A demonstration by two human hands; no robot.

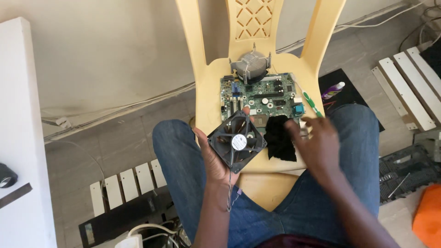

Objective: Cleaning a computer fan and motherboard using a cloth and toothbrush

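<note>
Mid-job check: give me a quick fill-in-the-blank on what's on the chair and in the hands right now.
1. The left hand holds a black ____.
2. The right hand reaches toward the black ____ on the seat.
3. The green circuit board lies on a yellow plastic ____.
4. The metal heatsink sits at the board's ____ edge.

Missing words: fan; cloth; chair; far

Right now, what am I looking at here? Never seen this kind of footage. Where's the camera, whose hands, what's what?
One picture, from a camera worn on a person's head, looking down at their lap and two bare hands; no robot. The person sits facing a yellow plastic chair used as a work surface. On its seat lie a green circuit board, a metal heatsink at the board's far edge, a black cloth and a green-handled tool. The left hand holds a square black cooling fan. The right hand is by the cloth; motion blur hides whether it touches.
</note>
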